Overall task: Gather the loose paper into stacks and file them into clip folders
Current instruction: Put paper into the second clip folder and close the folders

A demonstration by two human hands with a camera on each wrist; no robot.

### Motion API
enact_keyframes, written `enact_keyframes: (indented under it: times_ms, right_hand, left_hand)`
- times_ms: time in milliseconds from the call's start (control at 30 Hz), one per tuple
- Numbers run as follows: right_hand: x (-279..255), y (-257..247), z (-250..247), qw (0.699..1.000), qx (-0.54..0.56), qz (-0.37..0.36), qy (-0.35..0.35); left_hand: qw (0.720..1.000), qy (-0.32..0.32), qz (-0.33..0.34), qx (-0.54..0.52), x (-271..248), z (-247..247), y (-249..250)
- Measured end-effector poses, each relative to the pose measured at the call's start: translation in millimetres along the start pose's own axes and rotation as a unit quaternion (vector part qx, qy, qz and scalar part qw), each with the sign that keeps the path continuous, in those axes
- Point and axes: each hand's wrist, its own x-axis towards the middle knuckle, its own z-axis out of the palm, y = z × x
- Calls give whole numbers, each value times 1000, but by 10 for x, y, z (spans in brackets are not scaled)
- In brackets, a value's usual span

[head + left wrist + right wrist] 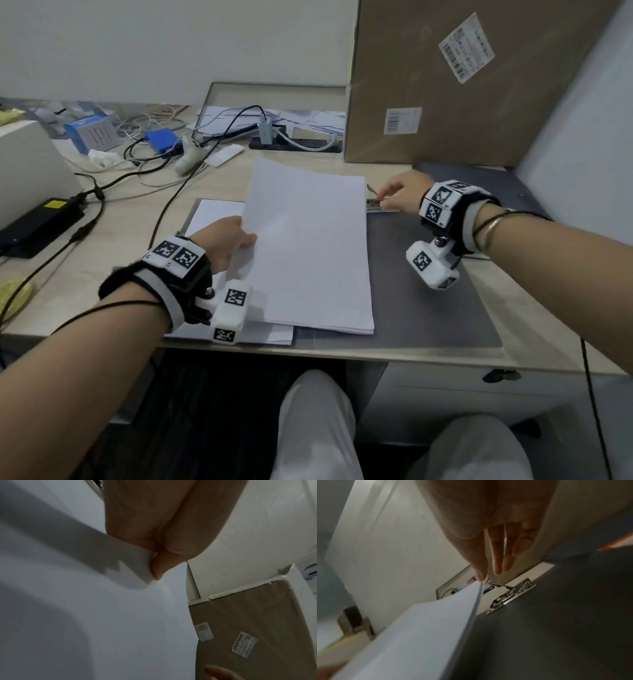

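Observation:
A thick stack of white paper (pixel 308 246) lies tilted across the open dark grey clip folder (pixel 428 291) on the desk. My left hand (pixel 246 238) pinches the stack's left edge, thumb (pixel 157 568) on top of the paper (pixel 85 615). My right hand (pixel 383 200) is at the folder's top edge, fingertips (pixel 498 566) pinching the raised wire lever (pixel 496 585) of the metal clip (pixel 376 206). The clip base (pixel 511 596) sits just right of the stack's corner (pixel 477 588). More loose white sheets (pixel 212 219) lie under the stack on the left.
A tall cardboard box (pixel 462 78) stands behind the folder at the right. Cables, a black power brick (pixel 37 226), a blue box (pixel 92 132) and a power strip (pixel 294 144) crowd the back left. A tray of papers (pixel 274 116) leans at the wall. The desk's front edge (pixel 342 354) is close.

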Motion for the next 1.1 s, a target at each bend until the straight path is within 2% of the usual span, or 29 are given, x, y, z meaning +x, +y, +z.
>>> enact_keyframes:
  times_ms: [100, 233, 300, 500, 600, 733, 833, 967, 1100]
  right_hand:
    - [256, -70, 167, 994, -69, -23, -86]
    - [384, -89, 263, 987, -93, -10, -129]
    - [427, -64, 274, 986, -104, -10, -128]
    - [539, -103, 398, 992, -53, -9, -113]
    - [595, -156, 448, 996, -10, -7, -86]
    - [623, -102, 403, 998, 27, 0, -53]
    - [603, 13, 340, 999, 16, 19, -32]
    - [540, 132, 288, 997, 9, 65, -45]
    - [451, 192, 273, 993, -51, 83, -68]
  left_hand:
    - [1000, 16, -8, 26, 9, -36, -105]
    - [998, 49, -9, 33, 63, -57, -261]
    - [997, 43, -27, 52, 80, -73, -261]
    - [991, 93, -9, 95, 175, -346, -265]
    - [991, 76, -48, 95, 159, -457, -267]
    - [997, 48, -40, 45, 115, -421, -247]
    - [999, 25, -37, 22, 88, -387, -236]
    - [999, 26, -27, -8, 43, -388, -226]
    - [999, 23, -30, -25, -29, -390, -258]
